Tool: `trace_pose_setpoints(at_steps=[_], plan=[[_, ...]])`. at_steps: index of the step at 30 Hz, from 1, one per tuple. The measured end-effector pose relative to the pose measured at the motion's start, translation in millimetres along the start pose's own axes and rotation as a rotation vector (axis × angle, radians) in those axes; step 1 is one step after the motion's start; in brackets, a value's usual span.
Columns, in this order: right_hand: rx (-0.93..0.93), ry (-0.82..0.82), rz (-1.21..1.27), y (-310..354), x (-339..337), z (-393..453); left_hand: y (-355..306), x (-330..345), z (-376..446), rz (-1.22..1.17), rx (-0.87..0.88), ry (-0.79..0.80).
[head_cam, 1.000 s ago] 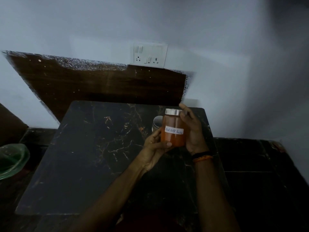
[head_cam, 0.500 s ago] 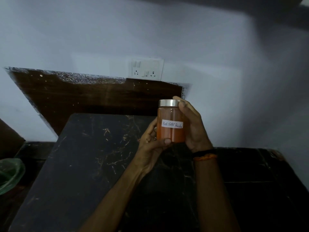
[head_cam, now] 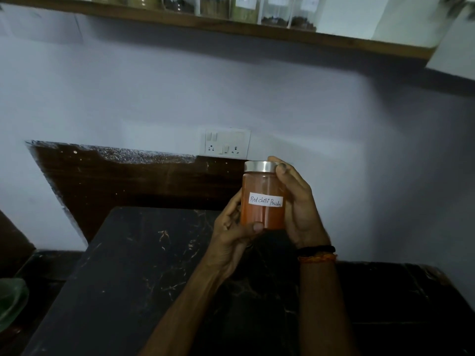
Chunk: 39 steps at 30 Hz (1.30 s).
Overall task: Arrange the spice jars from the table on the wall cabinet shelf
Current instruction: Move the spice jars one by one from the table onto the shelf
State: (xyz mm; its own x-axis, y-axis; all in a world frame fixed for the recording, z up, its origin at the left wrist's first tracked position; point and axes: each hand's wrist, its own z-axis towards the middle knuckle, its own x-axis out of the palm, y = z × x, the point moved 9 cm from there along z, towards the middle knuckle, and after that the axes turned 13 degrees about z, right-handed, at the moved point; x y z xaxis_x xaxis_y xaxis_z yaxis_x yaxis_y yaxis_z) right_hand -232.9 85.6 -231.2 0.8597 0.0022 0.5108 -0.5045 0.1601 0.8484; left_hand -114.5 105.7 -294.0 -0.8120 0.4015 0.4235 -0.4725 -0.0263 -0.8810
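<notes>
Jar (head_cam: pixel 263 196) held upright in both hands, clear of the table (head_cam: pixel 133 273), a little right of frame centre. Orange-red powder inside, silver lid (head_cam: pixel 261 166) screwed on top, white label (head_cam: pixel 266 201) facing the camera, handwritten "Red chilli Powder". Left hand (head_cam: pixel 231 237) grasps the jar from its 8 o'clock side, thumb across the lower front, the other fingers curled behind the glass. Right hand (head_cam: pixel 299 206) clasps the jar's 3 o'clock side, thumb tip up against the lid rim, palm along the glass. Black and orange bands (head_cam: pixel 317 254) on the right wrist. Table is dark marble with pale veins, filling the frame from 6 to 8 o'clock below the hands. Socket plate (head_cam: pixel 227 143) on the wall at 11 o'clock from the jar, just above a dark wooden panel (head_cam: pixel 128 181) behind the table. Shelf (head_cam: pixel 231 27) runs along the top of frame, at 12 o'clock, well above the jar; a row of jars (head_cam: pixel 257 9) stands on it, only their lower parts in view, contents green and dark, labels unreadable. Green bowl (head_cam: pixel 10 301) at the frame's 8 o'clock edge, partly cut off. Light is dim throughout.
</notes>
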Motion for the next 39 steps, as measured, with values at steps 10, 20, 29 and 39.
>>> trace_pose_setpoints(at_steps=[10, 20, 29, 39], plan=[[-0.225, 0.096, -0.264, 111.1, 34.5, 36.8, -72.6, 35.6, 74.3, 0.189, 0.135, 0.043], [-0.413, 0.137, -0.48, 263.4, 70.6, 91.9, -183.0, 114.8, 168.5, 0.185, 0.282, 0.216], [-0.525, 0.148, -0.526, 335.6, 69.9, 124.9, -227.6, 160.7, 221.6, 0.424, 0.351, 0.366], [-0.613, 0.004, -0.494, 383.0, 37.4, 183.7, -267.2, 172.1, 281.0, 1.709, 0.846, 0.214]])
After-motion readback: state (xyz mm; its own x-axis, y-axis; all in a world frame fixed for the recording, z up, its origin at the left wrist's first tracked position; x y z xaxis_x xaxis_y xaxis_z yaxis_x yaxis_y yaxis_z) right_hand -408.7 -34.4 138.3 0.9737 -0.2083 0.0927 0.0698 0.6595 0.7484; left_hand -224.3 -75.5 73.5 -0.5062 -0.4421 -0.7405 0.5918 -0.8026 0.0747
